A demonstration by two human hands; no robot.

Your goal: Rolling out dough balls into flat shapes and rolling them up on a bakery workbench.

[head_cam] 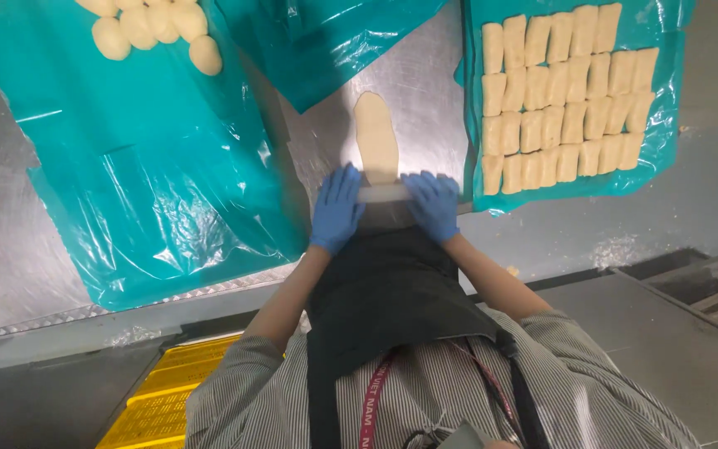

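Under both hands [384, 208], dough strip [376, 137] runs away lengthwise.

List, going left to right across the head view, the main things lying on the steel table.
Round dough balls on a teal sheet → flattened dough strip between the gloved left hand and right hand → rows of rolled dough pieces.

Both hands wear thin blue disposable gloves — the left hand [336, 208] and the right hand [432, 205] alike, each cuff ending at the wrist. Behind the hands, the forearms are bare up to short sleeves of a shirt [592, 391] in fine grey-and-white stripes. A dark apron [388, 291] covers the front, and a red lanyard [373, 399] with white lettering hangs over the chest — below the hands in view.
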